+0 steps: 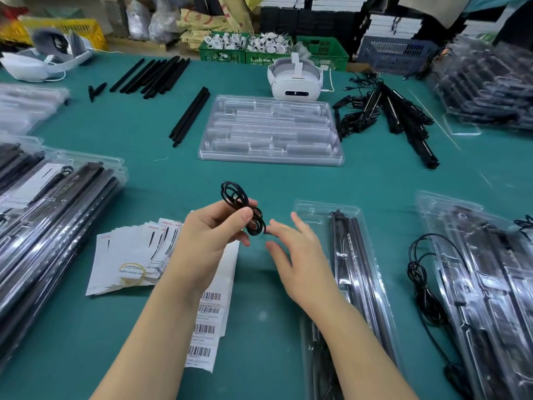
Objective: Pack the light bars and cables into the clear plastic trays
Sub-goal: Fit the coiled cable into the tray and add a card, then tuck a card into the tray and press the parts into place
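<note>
Holding a coiled black cable (243,209) in the air, the left hand (207,241) has its fingers (245,216) and thumb curled round the middle of the loops, pinching them together above the green surface (144,134). The right hand (300,264) hovers just right of the cable, fingers spread and relaxed, holding nothing; one fingertip sits right at the coil's lower loop, contact unclear.

Right of the cable lies a clear plastic tray (354,255) with black light bars already in it. Farther right of the cable is a stack of filled trays (484,284), with a loose black cord (424,272) trailing along its left edge. Beyond the cable, a stack of empty clear trays (271,131) sits flat, and behind it a white headset (294,79). Right of the empty stack is a heap of bars with wires (398,116). Left of the empty stack lie bare black bars (190,115), more of them farther back (153,75). Below-left of the cable sit white paper cards (132,255) and a barcode label strip (210,327). Far left of the cable, more packed trays (43,212).
</note>
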Tool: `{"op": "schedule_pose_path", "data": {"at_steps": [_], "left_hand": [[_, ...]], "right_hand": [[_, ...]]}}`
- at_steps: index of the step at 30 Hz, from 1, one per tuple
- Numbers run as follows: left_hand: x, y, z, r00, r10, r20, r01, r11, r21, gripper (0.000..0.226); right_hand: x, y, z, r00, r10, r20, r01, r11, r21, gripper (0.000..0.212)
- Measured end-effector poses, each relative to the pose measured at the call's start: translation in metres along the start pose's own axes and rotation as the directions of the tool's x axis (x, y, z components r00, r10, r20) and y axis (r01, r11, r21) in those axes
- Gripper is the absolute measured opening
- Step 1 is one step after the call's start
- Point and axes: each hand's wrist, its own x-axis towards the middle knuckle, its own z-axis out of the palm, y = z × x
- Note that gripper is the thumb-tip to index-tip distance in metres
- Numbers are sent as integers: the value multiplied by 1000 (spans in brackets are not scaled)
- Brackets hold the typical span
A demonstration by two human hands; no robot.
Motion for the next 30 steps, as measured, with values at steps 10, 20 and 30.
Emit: {"op": "schedule_pose_path", "data": {"at_steps": [10, 20, 30], "left_hand": [[-2, -1, 4, 962, 271, -29, -228, 858, 460, 23], [2, -2, 2, 957, 137, -257, -69, 964, 258, 9], [0, 0, -6, 973, -163, 163, 199, 951, -236, 15]], "right_hand": [[1, -3, 2, 1000, 13, -3, -13, 1000, -4, 15], [-1, -10, -4, 1000, -3, 19, 2, 996, 88, 22], [-1, -11, -10, 995, 39, -93, -24, 987, 157, 13]]}}
